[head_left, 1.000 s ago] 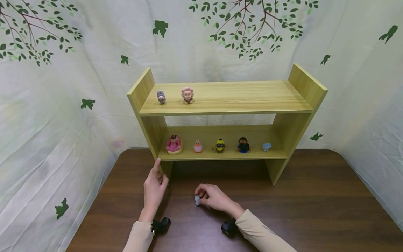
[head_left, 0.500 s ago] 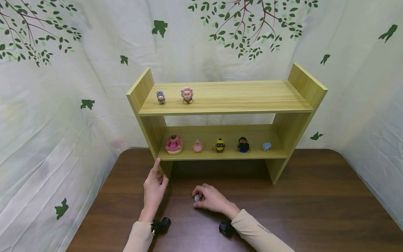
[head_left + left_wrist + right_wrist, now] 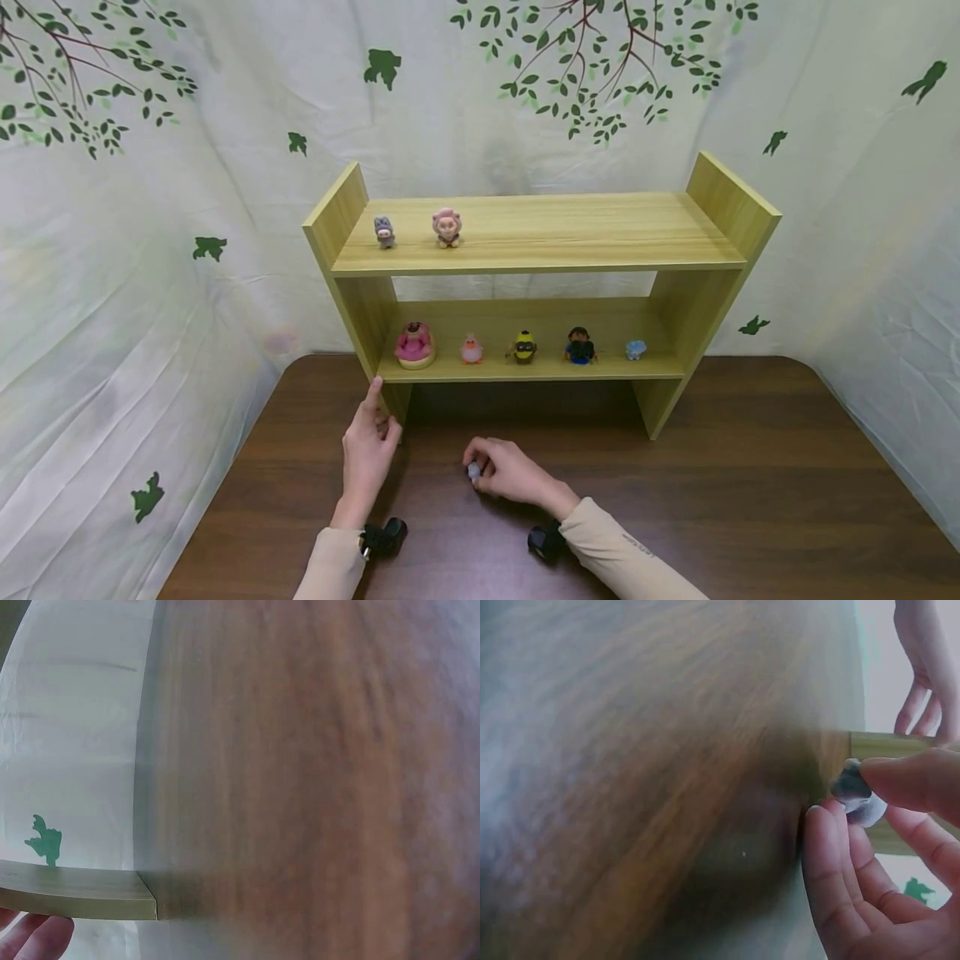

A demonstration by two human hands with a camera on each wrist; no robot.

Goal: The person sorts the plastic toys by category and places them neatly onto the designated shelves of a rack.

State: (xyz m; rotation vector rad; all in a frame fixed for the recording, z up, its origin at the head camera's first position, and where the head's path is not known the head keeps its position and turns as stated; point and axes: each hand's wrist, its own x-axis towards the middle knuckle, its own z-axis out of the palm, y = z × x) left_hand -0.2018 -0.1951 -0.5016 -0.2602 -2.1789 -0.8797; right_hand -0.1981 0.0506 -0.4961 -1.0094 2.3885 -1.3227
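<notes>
My right hand (image 3: 513, 473) pinches a small grey toy figurine (image 3: 473, 472) between thumb and fingers, low over the brown table. In the right wrist view the thumb lies on the figurine (image 3: 861, 796), which is partly covered by the fingers. My left hand (image 3: 367, 450) is at the lower left of the wooden shelf (image 3: 540, 271). Its straight index finger touches the front edge near the left side panel. In the left wrist view, fingertips (image 3: 46, 939) lie along the outer face of that panel (image 3: 82, 904); the thumb is out of that view.
A grey figurine (image 3: 384, 232) and a pink-haired one (image 3: 447, 227) stand on the upper shelf. Below are a pink bear (image 3: 414, 345), a pink duck (image 3: 471, 349), a yellow-and-black figure (image 3: 523, 347), a dark-haired doll (image 3: 580, 345) and a small blue figure (image 3: 635, 349).
The right hand shifts slightly left and back again, its fingers changing around the grey figurine, which now shows less. The left hand stays at the shelf.
</notes>
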